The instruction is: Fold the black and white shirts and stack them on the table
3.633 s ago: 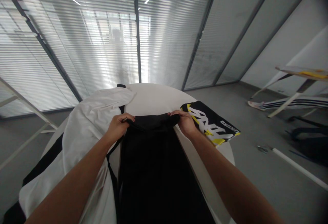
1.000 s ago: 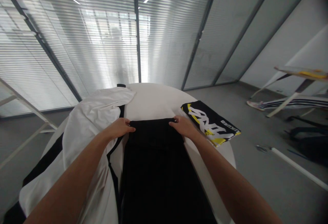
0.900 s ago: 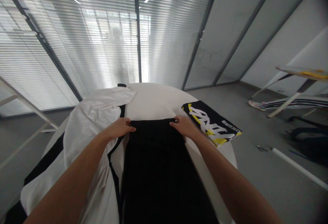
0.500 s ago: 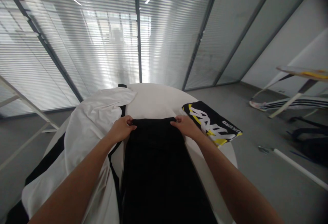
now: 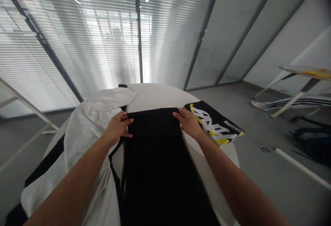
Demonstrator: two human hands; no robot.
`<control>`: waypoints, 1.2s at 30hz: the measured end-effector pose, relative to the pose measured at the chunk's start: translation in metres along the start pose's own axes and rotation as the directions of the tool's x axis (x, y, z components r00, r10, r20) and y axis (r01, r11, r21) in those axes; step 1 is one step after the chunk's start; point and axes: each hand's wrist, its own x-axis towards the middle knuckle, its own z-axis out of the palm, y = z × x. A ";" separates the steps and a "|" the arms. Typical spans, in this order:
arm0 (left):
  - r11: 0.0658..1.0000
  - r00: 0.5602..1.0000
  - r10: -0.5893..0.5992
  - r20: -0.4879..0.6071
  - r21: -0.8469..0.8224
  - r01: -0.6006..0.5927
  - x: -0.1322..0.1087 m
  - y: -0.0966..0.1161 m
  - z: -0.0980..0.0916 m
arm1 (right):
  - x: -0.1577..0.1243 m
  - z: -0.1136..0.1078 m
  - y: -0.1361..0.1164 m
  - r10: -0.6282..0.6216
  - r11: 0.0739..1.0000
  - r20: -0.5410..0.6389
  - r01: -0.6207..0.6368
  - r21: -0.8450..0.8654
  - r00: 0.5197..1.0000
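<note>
A long black piece of cloth, perhaps a garment, runs from the bottom of the view up the middle of the round white table. Its far end is folded over into a straight edge. My left hand pinches the left corner of that edge between thumb and fingers, with a lower finger stretched out. At the right corner, my right hand grips the same cloth. The far edge looks slightly lifted off the table. Beside my right hand lies a folded black, white and yellow printed cloth.
A crumpled white garment with black parts covers the table's left side and hangs over the edge. White metal frames stand at the left. On the right are another table, a person's striped trouser leg and a white pole.
Both hands have moved slightly away from me and up, carrying the cloth's far edge with them. The folded band at that end looks taller. My left hand's lower finger has spread out.
</note>
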 end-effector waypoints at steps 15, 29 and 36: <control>0.883 0.952 0.305 0.015 -0.379 -0.277 0.013 -0.013 0.002 | 0.005 0.003 0.010 0.027 0.848 0.010 -0.028 0.530 1.000; 0.834 0.834 0.539 -0.119 -0.061 -0.548 0.009 -0.010 -0.011 | 0.005 -0.002 0.015 0.005 0.730 0.085 -0.061 0.681 0.996; 0.815 0.835 0.537 -0.119 0.331 -0.476 0.005 -0.007 -0.010 | 0.000 -0.004 0.008 -0.204 0.936 0.036 0.184 0.301 0.978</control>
